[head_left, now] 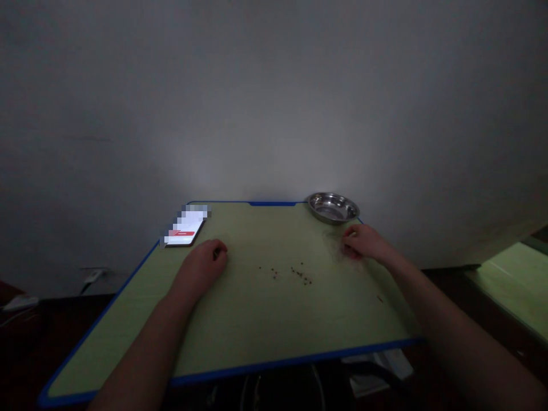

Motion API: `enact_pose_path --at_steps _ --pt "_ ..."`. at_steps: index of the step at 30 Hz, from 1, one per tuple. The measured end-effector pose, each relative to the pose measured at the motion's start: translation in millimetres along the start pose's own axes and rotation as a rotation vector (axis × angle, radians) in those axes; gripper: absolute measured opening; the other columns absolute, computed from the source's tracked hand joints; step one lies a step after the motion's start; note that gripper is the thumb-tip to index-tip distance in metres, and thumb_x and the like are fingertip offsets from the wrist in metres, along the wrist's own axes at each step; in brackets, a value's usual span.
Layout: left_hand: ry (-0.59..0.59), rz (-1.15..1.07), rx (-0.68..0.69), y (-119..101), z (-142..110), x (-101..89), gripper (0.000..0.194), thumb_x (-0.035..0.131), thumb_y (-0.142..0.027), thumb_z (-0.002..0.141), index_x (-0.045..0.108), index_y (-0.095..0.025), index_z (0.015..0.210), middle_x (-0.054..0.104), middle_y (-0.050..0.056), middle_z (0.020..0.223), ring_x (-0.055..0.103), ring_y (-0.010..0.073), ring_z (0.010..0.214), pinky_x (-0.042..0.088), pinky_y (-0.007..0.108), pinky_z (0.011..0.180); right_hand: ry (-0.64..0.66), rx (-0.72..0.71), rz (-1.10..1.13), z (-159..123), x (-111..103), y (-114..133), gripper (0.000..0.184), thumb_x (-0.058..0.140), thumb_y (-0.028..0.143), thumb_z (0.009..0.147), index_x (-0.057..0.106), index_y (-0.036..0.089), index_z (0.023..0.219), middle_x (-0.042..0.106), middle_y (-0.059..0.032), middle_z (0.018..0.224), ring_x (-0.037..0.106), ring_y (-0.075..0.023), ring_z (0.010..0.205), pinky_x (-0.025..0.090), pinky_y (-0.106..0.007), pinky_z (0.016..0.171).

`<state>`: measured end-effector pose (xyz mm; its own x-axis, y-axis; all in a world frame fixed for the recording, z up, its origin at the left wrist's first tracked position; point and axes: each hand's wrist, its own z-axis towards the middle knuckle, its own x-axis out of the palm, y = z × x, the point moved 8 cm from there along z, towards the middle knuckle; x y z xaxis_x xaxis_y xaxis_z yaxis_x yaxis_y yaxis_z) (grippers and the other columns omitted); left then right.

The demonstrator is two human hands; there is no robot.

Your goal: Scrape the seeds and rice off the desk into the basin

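My left hand [202, 264] rests on the left side of the table, its fingers curled closed; whether anything is inside them is hidden. On the right, my right hand [360, 242] is closed, its fingertips pinching what looks like a clear plastic bag [334, 246], thin and hard to see against the tabletop. Between the two hands several small dark seed-like bits [299, 274] lie scattered, touched by neither hand. A single thin dark piece [379, 298] lies apart, below my right forearm.
A shallow metal bowl [333, 209] stands at the table's far right corner, just beyond my right hand. A lit phone [185, 225] lies at the far left. The light green table [240, 337] has a blue rim and stands against a grey wall [274, 103].
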<state>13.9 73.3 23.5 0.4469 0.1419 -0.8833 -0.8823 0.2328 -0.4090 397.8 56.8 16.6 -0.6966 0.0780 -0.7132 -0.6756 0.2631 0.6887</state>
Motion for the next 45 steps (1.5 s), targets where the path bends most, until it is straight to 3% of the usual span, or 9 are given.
enact_pose_path --at_steps 5,9,15,19,23,28,33,45 --pt "-0.001 0.005 0.005 2 1 0.0 0.023 0.043 -0.028 0.078 0.062 -0.018 0.084 0.067 0.008 0.088 0.062 0.0217 0.079 0.046 0.033 0.073 -0.001 -0.053 0.071 2 11 23 0.013 0.048 0.005 0.081 0.049 0.017 0.088 0.060 0.0035 0.049 0.057 -0.0106 0.039 0.047 -0.019 0.040" --pt "-0.007 0.009 -0.002 4 1 0.0 0.023 0.044 -0.028 0.077 0.063 -0.018 0.086 0.068 0.008 0.089 0.063 0.0221 0.080 0.047 0.033 0.072 -0.025 -0.117 0.063 7 29 34 0.020 0.049 0.004 0.078 0.049 0.018 0.092 0.057 0.0060 0.048 0.055 -0.0100 0.039 0.043 -0.018 0.039" --pt "0.005 0.007 0.007 0 0 -0.1 0.024 0.042 -0.026 0.078 0.063 -0.017 0.086 0.068 0.009 0.088 0.062 0.0212 0.080 0.046 0.032 0.073 -0.077 -0.161 -0.019 1 18 15 0.015 0.052 0.006 0.074 0.053 0.018 0.083 0.053 0.0073 0.045 0.047 -0.0077 0.035 0.034 -0.017 0.037" --pt "0.006 0.011 0.003 -1 -1 0.7 0.023 0.042 -0.026 0.079 0.062 -0.017 0.086 0.067 0.010 0.089 0.061 0.0215 0.081 0.045 0.033 0.073 -0.072 -0.165 -0.034 -6 5 3 0.016 0.050 0.009 0.078 0.055 0.016 0.092 0.057 0.0051 0.049 0.049 -0.0094 0.038 0.035 -0.018 0.038" --pt "0.003 -0.001 0.008 2 -1 2.9 0.022 0.042 -0.026 0.080 0.061 -0.018 0.087 0.066 0.009 0.088 0.061 0.0211 0.080 0.045 0.032 0.072 0.016 -0.249 0.004 -12 10 18 0.026 0.050 0.016 0.083 0.055 0.012 0.109 0.065 -0.0002 0.062 0.050 -0.0098 0.043 0.039 -0.020 0.041" --pt "0.002 -0.007 0.015 2 -1 2.4 0.021 0.043 -0.026 0.079 0.061 -0.018 0.085 0.067 0.009 0.088 0.061 0.0216 0.081 0.045 0.033 0.073 0.161 -0.368 -0.110 -13 39 46 0.023 0.051 0.018 0.084 0.065 0.010 0.100 0.069 -0.0040 0.068 0.051 -0.0093 0.048 0.038 -0.021 0.046" --pt "-0.006 -0.010 0.008 0 -3 0.2 0.022 0.042 -0.026 0.079 0.062 -0.018 0.086 0.068 0.008 0.089 0.062 0.0220 0.082 0.046 0.034 0.074 0.244 -0.462 -0.175 -16 63 58 0.021 0.054 0.017 0.080 0.070 0.013 0.094 0.070 -0.0041 0.072 0.060 -0.0136 0.062 0.042 -0.023 0.056" --pt "-0.005 0.013 -0.008 0 -2 2.1 0.023 0.043 -0.025 0.079 0.062 -0.017 0.087 0.067 0.009 0.091 0.061 0.0223 0.083 0.046 0.034 0.075 0.424 -0.507 -0.136 -86 78 58 0.017 0.056 0.022 0.083 0.070 0.019 0.092 0.073 -0.0034 0.082 0.064 -0.0156 0.069 0.045 -0.025 0.061"
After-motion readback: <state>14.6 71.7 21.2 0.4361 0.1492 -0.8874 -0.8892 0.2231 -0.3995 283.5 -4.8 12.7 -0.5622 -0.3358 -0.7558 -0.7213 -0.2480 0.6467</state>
